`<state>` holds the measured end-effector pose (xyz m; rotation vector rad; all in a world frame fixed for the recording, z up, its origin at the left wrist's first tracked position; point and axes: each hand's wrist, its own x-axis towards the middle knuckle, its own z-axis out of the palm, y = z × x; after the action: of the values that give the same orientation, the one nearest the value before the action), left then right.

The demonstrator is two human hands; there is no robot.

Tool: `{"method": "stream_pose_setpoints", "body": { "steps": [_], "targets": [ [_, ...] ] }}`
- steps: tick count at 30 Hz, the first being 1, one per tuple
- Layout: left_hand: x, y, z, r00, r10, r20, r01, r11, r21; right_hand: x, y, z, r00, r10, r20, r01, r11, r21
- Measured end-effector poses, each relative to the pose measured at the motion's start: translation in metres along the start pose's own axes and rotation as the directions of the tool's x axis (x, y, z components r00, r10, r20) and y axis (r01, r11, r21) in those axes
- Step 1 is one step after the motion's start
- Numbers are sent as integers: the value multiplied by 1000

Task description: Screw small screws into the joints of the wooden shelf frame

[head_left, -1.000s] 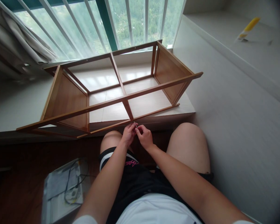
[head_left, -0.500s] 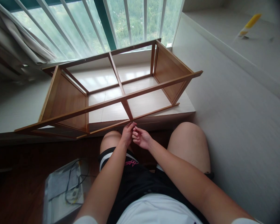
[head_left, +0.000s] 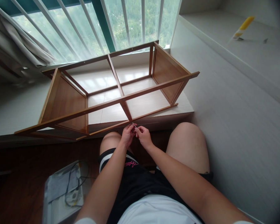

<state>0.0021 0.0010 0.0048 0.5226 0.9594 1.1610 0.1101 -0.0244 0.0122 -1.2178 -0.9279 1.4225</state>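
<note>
A brown wooden frame (head_left: pixel 121 99), with panels at its two ends and a crossbar in the middle, lies on its side on the pale window ledge. My left hand (head_left: pixel 128 134) is closed at its near lower rail, right below the middle upright. Beside it, my right hand (head_left: pixel 143 136) pinches a small thin metal rod (head_left: pixel 134 125), whose tip points toward the left fingers. Whatever the left fingers hold is too small to make out.
On the floor at lower left sits a clear plastic box (head_left: pixel 50 186) with a dark cable (head_left: pixel 66 189) on it. A yellow-handled tool (head_left: pixel 246 24) lies on the shelf at upper right. A curtain (head_left: pixel 21 40) hangs at the left of the barred window.
My right hand has turned, its back now more upward, and the thin rod shows more clearly between its fingers. My left hand stays at the rail. The view has shifted slightly.
</note>
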Motion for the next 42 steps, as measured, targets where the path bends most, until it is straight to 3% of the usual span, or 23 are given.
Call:
{"method": "stream_pose_setpoints", "body": {
  "steps": [3,6,12,15,18,20,21,23,25,27,29,32,35,38,42],
  "targets": [
    [1,0,0,1000,15,-19,-15,999,-32,-1,-4,-4,981,-189,-34,171,938,-303],
    [1,0,0,1000,9,-30,-10,999,-44,-2,-7,-6,969,-245,-12,208,844,-495],
    [3,-1,-2,999,-5,-35,4,999,-46,-4,-8,-6,958,-286,5,207,683,-700],
    [4,0,-1,999,-9,-41,7,999,-46,-4,-6,-5,957,-292,-3,200,664,-721],
    [3,1,1,999,-2,-49,0,999,-51,-1,-3,-2,971,-236,-33,174,798,-577],
    [2,1,1,999,-14,-49,12,999,-31,2,-1,0,997,-69,-24,59,955,-292],
    [2,1,0,998,-26,-51,26,1000,-13,3,-1,1,998,53,34,-49,993,-105],
    [2,1,-1,996,-49,-69,51,998,25,5,-3,2,933,260,249,-317,921,226],
    [3,1,-3,994,-54,-100,59,997,49,7,-7,0,826,331,457,-522,756,396],
    [3,2,-4,992,-52,-119,59,996,62,7,-11,-2,756,331,565,-621,637,457],
    [3,2,-4,992,-51,-114,59,996,63,6,-13,-3,741,333,583,-645,596,478],
    [2,1,-3,994,-50,-95,55,997,52,3,-10,0,802,352,483,-577,666,472],
    [0,0,-1,997,-62,-51,65,996,56,1,-2,2,898,318,304,-419,829,371],
    [0,0,0,999,-35,1,35,999,32,2,4,2,981,159,108,-175,971,164],
    [1,0,0,1000,19,-8,-19,1000,-19,4,5,-3,997,-76,-13,74,990,-119]
  ]
}}
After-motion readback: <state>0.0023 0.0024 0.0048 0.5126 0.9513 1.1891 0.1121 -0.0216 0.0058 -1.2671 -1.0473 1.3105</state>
